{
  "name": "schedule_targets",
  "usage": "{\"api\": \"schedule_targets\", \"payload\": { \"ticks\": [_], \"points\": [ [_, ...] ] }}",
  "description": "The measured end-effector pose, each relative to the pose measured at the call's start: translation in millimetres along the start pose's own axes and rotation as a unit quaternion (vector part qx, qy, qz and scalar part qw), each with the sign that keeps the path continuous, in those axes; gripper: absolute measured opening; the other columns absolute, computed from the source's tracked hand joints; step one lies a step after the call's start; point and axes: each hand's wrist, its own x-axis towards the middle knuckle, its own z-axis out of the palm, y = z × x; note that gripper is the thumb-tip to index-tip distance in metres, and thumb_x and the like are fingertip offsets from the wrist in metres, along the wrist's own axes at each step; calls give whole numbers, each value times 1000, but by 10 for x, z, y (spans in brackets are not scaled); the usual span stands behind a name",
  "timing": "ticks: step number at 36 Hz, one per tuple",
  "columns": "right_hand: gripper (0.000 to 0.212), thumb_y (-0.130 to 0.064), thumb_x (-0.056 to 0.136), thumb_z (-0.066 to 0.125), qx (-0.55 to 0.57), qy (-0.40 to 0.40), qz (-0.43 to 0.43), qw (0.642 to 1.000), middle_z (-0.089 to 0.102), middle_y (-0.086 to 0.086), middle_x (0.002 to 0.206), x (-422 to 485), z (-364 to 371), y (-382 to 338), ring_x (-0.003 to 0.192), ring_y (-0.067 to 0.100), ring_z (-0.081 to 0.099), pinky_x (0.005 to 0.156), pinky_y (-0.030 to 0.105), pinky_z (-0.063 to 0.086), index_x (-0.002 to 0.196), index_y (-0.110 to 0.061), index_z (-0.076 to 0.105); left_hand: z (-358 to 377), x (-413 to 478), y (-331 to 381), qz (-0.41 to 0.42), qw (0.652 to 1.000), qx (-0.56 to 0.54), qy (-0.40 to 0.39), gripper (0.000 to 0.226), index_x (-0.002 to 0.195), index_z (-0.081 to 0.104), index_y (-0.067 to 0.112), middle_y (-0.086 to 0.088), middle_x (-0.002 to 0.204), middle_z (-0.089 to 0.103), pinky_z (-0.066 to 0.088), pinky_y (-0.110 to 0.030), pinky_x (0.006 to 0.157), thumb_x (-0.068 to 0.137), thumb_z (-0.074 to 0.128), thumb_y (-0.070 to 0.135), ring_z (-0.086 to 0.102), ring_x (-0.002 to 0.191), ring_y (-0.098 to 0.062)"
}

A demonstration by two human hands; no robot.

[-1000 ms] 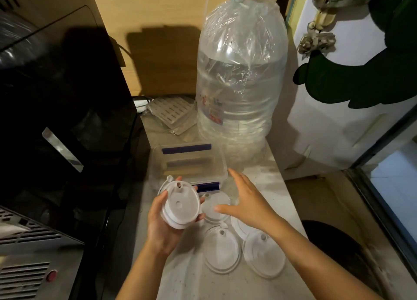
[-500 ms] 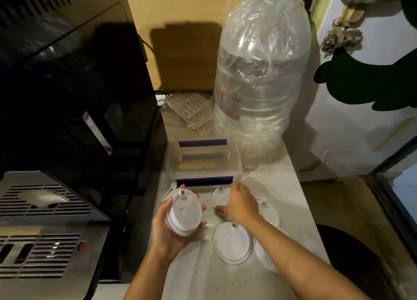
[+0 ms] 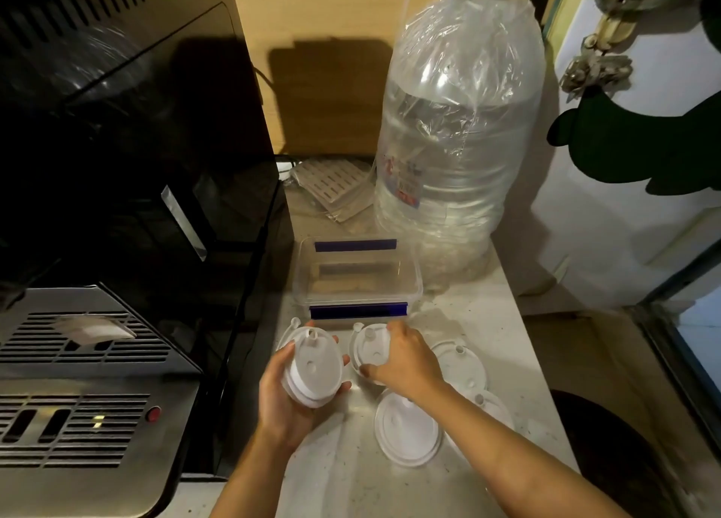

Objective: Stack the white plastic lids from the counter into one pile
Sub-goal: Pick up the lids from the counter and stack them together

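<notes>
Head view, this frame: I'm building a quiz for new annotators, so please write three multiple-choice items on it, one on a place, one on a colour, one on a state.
1. Where is the clear container?
A. just beyond the lids
B. on the black appliance
C. on the floor

2. What colour are the container's clips?
A. red
B. blue
C. yellow

3. What is the left hand doing?
A. resting flat
B. pointing
C. holding a stack of lids

Answers: 1 A, it stands on the counter behind the loose lids. 2 B, both strips are dark blue. 3 C, fingers curl round the stack, while the right hand covers a lid on the counter.
</notes>
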Motion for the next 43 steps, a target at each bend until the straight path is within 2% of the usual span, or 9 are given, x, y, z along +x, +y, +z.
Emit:
{"api": "schedule_targets", "payload": {
  "ticks": [5,9,14,22,25,28,32,36,43],
  "points": [
    [73,-49,60,74,52,22,-21,998,54,5,115,-106,-173,-58,95,20,50,69,26,40,115,-18,38,-77,56,-22,28,999,-16,2,33,84,72,23,-10,81,75,59,-42,58,64,57,44,72,77,-31],
    [68,-49,59,73,142,48,-29,988,52,-4,103,-257,-402,-137,90,15,47,71,25,39,112,-24,40,-67,75,-27,49,999,6,-11,37,92,68,21,-10,84,73,58,-41,56,67,54,45,71,76,-29],
    [60,-48,59,75,206,49,-66,975,51,-12,100,-491,-606,-310,92,10,49,65,13,38,106,-34,39,61,74,-66,62,997,38,-40,37,90,69,24,-6,79,74,57,-37,54,68,52,48,71,70,-20],
    [73,-48,62,74,236,24,-71,969,55,-6,120,-683,-548,-445,107,13,51,90,32,48,124,-27,42,281,67,-173,42,994,54,-88,45,93,73,24,-6,87,76,58,-33,61,69,49,54,72,81,-20],
    [74,-49,61,74,248,36,-67,966,56,-7,119,-691,-532,-440,107,11,52,90,30,48,125,-27,43,352,57,-190,47,993,52,-92,59,104,69,19,-7,90,75,58,-33,63,60,66,58,71,83,-21],
    [73,-51,60,74,254,47,-69,964,56,-10,118,-692,-530,-420,106,9,52,88,25,48,124,-30,44,413,46,-194,53,992,54,-96,83,123,53,11,-8,91,74,58,-34,64,57,67,60,70,85,-23],
    [70,-51,60,74,257,60,-72,962,55,-15,111,-687,-541,-404,104,7,52,81,16,46,120,-33,45,486,32,-204,62,990,48,-115,88,105,63,19,-7,86,75,59,-33,59,31,81,63,71,79,-23],
    [68,-50,60,74,255,57,-75,962,57,-12,114,-699,-536,-409,103,6,53,83,19,49,120,-32,46,541,12,-222,81,989,63,-111,86,102,62,24,-2,80,76,58,-29,56,28,81,64,72,75,-19],
    [72,-49,60,75,243,46,-80,966,55,-10,119,-695,-565,-417,105,7,51,87,23,49,123,-33,44,544,-7,-206,92,987,79,-109,90,102,60,19,-2,77,76,57,-26,54,27,81,63,72,72,-18]
  ]
}}
